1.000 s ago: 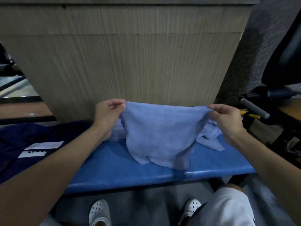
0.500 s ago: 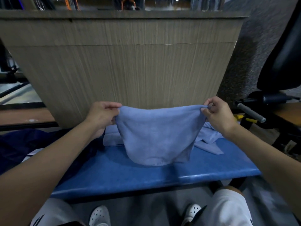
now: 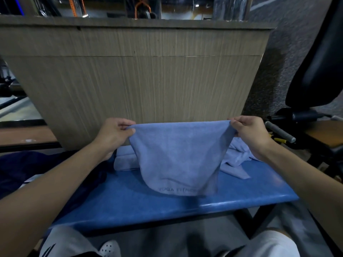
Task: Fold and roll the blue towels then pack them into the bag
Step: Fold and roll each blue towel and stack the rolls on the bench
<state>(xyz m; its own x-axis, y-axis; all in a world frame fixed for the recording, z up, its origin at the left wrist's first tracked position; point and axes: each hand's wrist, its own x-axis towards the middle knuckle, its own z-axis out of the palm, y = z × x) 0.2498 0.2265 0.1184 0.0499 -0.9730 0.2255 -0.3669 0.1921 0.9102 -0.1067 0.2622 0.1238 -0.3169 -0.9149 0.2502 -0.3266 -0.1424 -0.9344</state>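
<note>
Blue towel before wood-grain panel

Both bare forearms reach in from the lower corners of the frame and converge toward its middle, with the wrists raised to about the same height. The left hand, left of centre, pinches one top corner of the towel between thumb and curled fingers. The right hand, right of centre, pinches the other corner the same way, well apart from the left.
</note>
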